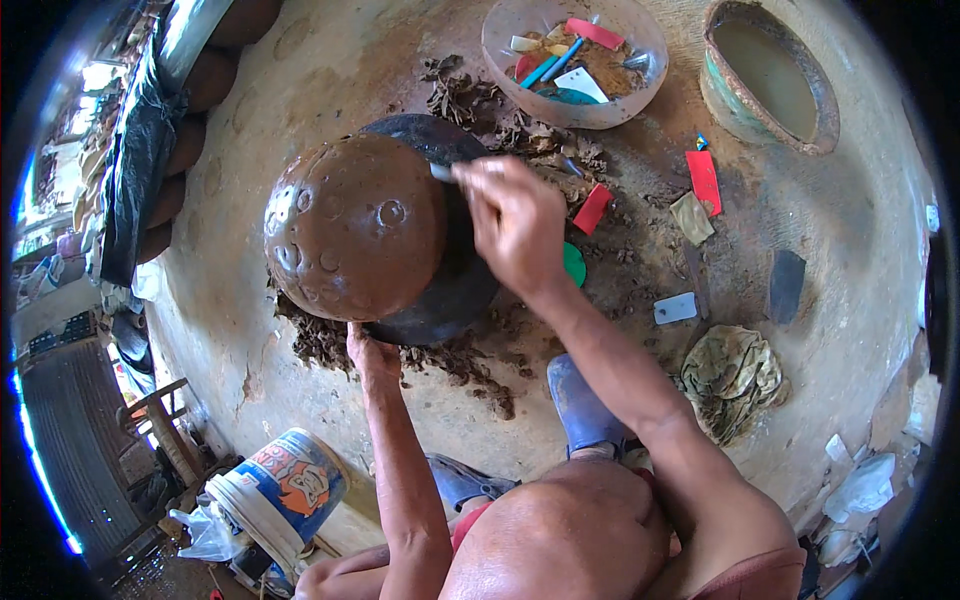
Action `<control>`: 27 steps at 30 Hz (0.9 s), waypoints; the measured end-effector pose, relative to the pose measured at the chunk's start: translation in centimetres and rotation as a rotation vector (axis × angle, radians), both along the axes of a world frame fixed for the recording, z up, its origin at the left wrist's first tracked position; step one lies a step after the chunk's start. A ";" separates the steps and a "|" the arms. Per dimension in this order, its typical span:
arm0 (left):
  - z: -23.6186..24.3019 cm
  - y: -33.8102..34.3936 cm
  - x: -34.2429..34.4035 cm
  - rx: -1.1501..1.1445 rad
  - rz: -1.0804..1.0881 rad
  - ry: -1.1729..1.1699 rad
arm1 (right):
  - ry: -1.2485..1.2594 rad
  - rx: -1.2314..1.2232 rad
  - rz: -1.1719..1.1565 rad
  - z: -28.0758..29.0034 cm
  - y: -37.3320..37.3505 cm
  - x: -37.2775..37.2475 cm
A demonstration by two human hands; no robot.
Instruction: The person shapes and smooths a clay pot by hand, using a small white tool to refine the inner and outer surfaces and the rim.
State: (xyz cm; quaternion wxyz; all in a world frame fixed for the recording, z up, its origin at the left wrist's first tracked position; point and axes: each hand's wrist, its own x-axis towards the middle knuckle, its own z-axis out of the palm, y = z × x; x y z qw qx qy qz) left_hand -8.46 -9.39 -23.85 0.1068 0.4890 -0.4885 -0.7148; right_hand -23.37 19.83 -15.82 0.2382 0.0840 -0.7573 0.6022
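A round, wet brown clay pot point(350, 230) with small raised circles on its surface sits in front of me, tilted against a dark round disc point(440, 318). My left hand point(374, 358) is at the pot's near lower edge. Its fingers go out of sight under the pot and disc. Pinched in the fingers of my right hand point(515, 220) is a small pale flat piece point(441, 173), its end at the pot's right side. The exact kind of this piece is too small to tell.
Clay scraps point(480, 385) lie around the disc. Beyond are a plastic basin point(640, 95) of small tools and a water-filled pot point(722, 92). To the right lie red pieces point(704, 180), a white card point(675, 308) and a crumpled cloth point(733, 375). A bucket point(300, 480) stands lower left.
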 end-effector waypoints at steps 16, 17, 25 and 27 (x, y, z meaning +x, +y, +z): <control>0.9 1.7 2.2 0.093 -0.001 0.054 | 0.059 0.037 0.240 -1.8 -2.3 8.8; 1.4 2.4 2.1 0.105 -0.011 -0.020 | -0.018 -0.050 0.205 -2.3 -1.8 8.2; 1.9 -2.5 -0.2 0.116 -0.212 0.112 | -0.070 -0.150 0.201 -3.9 -2.4 -5.7; 1.1 -4.8 -0.5 -0.079 -0.173 0.048 | -0.086 -0.165 0.214 -3.1 -3.4 -4.5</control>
